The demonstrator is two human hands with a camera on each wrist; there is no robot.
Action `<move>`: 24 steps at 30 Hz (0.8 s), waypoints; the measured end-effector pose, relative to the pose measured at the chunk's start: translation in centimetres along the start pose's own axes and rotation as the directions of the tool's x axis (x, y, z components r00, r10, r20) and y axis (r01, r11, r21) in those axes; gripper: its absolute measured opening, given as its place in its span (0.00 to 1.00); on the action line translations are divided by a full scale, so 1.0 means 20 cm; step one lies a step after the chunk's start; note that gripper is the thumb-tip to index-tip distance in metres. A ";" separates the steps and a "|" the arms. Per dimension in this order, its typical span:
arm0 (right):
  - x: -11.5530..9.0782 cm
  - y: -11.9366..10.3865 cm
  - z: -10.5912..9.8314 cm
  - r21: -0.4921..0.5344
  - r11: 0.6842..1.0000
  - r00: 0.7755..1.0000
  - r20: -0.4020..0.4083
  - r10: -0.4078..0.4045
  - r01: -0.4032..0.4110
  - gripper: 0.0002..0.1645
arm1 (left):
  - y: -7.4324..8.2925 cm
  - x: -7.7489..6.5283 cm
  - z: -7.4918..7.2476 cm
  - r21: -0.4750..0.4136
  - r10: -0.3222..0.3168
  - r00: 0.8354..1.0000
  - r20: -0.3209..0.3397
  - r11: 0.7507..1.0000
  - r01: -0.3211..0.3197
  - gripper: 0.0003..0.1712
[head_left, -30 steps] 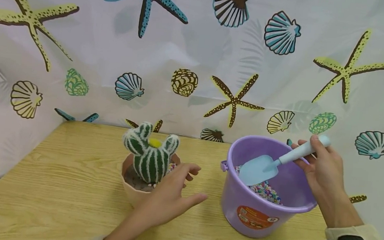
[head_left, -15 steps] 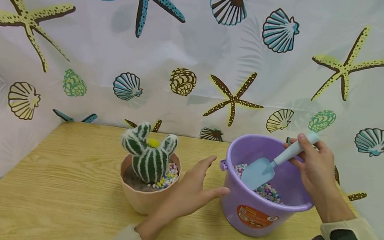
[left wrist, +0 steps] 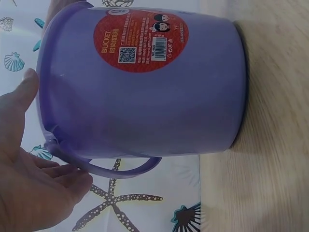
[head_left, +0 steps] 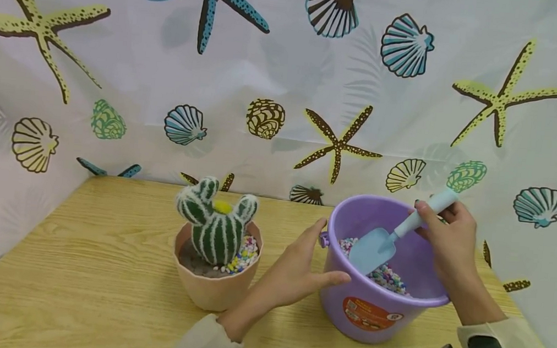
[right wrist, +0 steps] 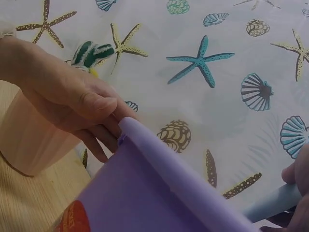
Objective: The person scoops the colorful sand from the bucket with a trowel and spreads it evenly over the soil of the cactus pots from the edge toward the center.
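A light-blue toy shovel [head_left: 373, 250] is held by its handle in my right hand [head_left: 451, 241]. Its blade dips into a purple bucket [head_left: 334, 298], just over small multicoloured beads [head_left: 389, 277]. My left hand [head_left: 295, 269] is at the bucket's left side, thumb and fingers spread. In the left wrist view, the thumb [left wrist: 26, 89] is at the rim and the fingertips [left wrist: 79, 183] are close to the bucket's handle [left wrist: 125, 171]; contact is hard to tell. The right wrist view shows only part of the right hand [right wrist: 300, 188] at its edge.
Left of the bucket stands a peach pot [head_left: 215, 293] with a knitted green cactus [head_left: 218, 238] and some beads [head_left: 246, 254] in it. Both stand on a wooden table [head_left: 101, 269]. Behind hangs a white cloth [head_left: 287, 75] printed with shells and starfish.
My left hand has moved right from in front of the pot to the bucket's rim. My right hand has shifted slightly left with the shovel, whose handle stands a little steeper.
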State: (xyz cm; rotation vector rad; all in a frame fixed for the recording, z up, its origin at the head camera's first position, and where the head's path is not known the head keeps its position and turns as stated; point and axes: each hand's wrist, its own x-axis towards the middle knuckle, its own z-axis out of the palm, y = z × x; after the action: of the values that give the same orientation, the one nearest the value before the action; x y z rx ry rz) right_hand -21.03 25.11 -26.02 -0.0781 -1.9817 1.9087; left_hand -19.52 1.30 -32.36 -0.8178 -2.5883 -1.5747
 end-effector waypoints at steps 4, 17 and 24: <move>-0.01 -0.01 0.01 -0.099 0.995 1.000 -0.007 -0.027 0.026 0.15 | 0.00 0.01 0.03 -0.027 0.007 1.000 0.011 1.000 -0.007 0.63; 0.00 -0.03 -0.01 -0.113 0.993 0.998 0.052 -0.026 0.032 0.08 | 0.02 0.02 0.05 -0.024 0.085 0.996 -0.035 0.996 -0.086 0.64; 0.01 -0.02 -0.01 -0.143 0.989 0.999 0.020 -0.025 0.027 0.08 | 0.03 0.01 0.05 -0.026 0.075 0.997 -0.035 0.997 -0.076 0.63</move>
State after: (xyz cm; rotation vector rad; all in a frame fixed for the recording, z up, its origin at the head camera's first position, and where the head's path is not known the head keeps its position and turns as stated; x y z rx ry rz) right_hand -21.10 25.38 -25.62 -0.0735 -2.1197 1.7546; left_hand -19.26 2.49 -32.33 -0.8718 -2.4864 -1.5926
